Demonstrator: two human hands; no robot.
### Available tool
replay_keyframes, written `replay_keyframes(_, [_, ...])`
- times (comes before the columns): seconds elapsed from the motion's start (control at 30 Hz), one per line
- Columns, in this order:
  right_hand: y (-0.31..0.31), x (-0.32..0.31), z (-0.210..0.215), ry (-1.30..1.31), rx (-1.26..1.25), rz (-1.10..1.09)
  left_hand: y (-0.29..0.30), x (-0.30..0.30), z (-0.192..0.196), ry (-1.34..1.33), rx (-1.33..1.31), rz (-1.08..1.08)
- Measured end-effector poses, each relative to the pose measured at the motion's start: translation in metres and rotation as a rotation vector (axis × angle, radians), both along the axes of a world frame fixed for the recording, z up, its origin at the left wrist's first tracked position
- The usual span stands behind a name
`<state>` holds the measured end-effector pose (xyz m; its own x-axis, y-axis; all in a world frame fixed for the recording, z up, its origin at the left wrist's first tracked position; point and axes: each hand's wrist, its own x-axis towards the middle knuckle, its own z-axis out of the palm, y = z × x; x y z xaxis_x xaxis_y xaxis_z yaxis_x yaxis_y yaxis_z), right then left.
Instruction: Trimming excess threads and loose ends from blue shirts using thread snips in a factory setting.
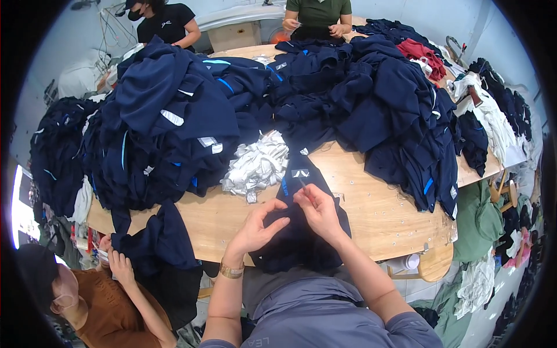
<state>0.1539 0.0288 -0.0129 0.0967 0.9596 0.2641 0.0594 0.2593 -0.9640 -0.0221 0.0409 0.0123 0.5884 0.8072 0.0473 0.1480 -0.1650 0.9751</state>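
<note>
mostly flat in the head view, the dark blue garment (299,243) lies on the table (377,226) at its near edge, beside a pile of white scraps (258,165). the right hand (319,213) pinches a slim thing (302,182), too small to name; the left hand (258,225) curves, thumb and fingers apart. the cloth looks light, soft and limp, likely to bunch, so best held flat near the white patch (300,173).

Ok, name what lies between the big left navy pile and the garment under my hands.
Head view: a heap of white strips, with bare table nearer you.
</note>
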Motion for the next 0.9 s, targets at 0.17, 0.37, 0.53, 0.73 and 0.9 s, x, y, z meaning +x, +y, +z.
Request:
replay_keyframes(0.17, [0.001,0.002,0.007,0.262,-0.152,0.055,-0.006,0.002,0.004,0.226,0.139,0.185])
replay_keyframes(0.37, [0.0,0.006,0.015,0.507,-0.281,0.145,-0.006,0.005,-0.007,-0.085,-0.034,0.216])
replay_keyframes(0.53, [0.001,0.007,0.022,0.513,-0.282,0.156,-0.007,0.014,-0.005,-0.142,-0.092,0.278])
replay_keyframes(0.73, [0.0,0.01,0.027,0.482,-0.282,0.045,-0.008,0.011,0.003,-0.163,-0.198,0.3])
replay_keyframes(0.9, [-0.009,0.008,0.036,-0.009,-0.101,0.101,-0.008,0.009,0.004,-0.22,-0.325,0.28])
